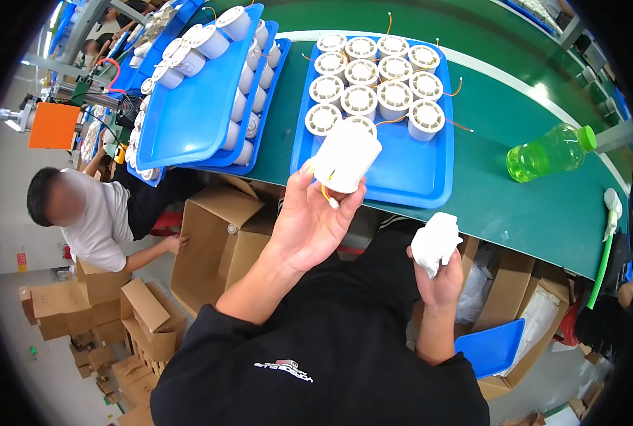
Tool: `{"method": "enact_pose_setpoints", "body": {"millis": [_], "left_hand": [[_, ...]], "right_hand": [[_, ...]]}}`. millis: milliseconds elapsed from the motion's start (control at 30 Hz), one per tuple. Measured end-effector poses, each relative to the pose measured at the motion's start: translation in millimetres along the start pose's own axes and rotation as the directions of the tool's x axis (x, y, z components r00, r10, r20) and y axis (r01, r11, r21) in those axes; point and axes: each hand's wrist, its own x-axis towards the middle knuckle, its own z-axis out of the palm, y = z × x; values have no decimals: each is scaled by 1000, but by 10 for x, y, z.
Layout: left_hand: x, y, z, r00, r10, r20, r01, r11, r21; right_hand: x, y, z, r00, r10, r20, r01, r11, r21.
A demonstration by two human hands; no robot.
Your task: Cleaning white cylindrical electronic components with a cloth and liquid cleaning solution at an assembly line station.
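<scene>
White cylindrical housing sits in the left hand near the middle of the frame, raised in front of the lower-left part of a blue tray. Its body is tilted, the upper end leaning toward the right, and a short yellow-and-red wire lead with a white connector hangs at its lower end. The left hand is turned palm up and closed around that lower end, thumb on the left side and fingers on the right.

Right of centre and lower, the right hand grips a crumpled white cloth, apart from the housing; the cloth hides part of its fingers, so I cannot tell how they all lie.

On the blue tray at the upper centre, similar vented white housings stand upright in rows, several with thin wires trailing out, while the near end of the tray is bare. The tray rests on a green tabletop. Stacked blue trays with more white units fill the upper left, and a clear bottle of green liquid lies on its side at the right. A co-worker in a white shirt reaches toward an open cardboard box at the left.
</scene>
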Motion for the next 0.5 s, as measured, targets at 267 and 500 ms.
{"method": "enact_pose_setpoints", "body": {"millis": [267, 500], "left_hand": [[182, -46, 30, 1000, -3, -7, 2, 993, -117], [433, 192, 513, 728, 118, 675, -476, -621, 622]], "right_hand": [[76, -75, -37, 998, -54, -37, 52, 997, -50], [134, -267, -89, 990, -122, -70, 112, 984, -141]]}}
